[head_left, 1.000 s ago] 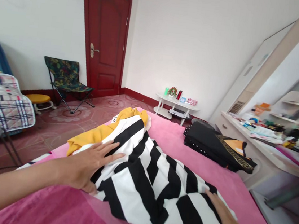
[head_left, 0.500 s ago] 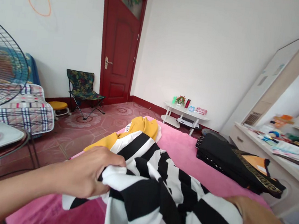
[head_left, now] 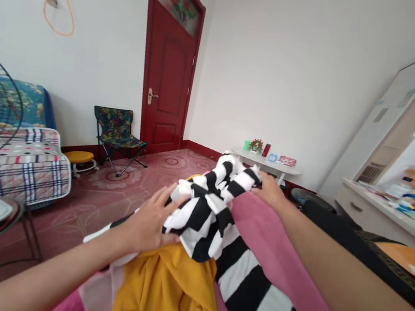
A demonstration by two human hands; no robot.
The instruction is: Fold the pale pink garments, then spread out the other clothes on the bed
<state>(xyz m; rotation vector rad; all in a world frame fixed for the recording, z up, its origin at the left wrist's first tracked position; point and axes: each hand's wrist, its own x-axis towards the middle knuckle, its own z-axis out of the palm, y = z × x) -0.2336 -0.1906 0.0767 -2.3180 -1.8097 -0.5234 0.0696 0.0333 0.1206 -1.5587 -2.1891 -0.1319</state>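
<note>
Your left hand (head_left: 150, 221) presses, fingers spread, on the bunched striped shirt (head_left: 208, 211). Your right hand (head_left: 271, 191) grips its far end; those fingers are mostly hidden. The shirt lies on the pink bed (head_left: 258, 232), partly over a yellow garment (head_left: 168, 287). Expect soft, light, floppy knit that slumps and creases, not slippery. Take it by the edges or seams. Black clothes (head_left: 367, 240) are beside your right arm.
</note>
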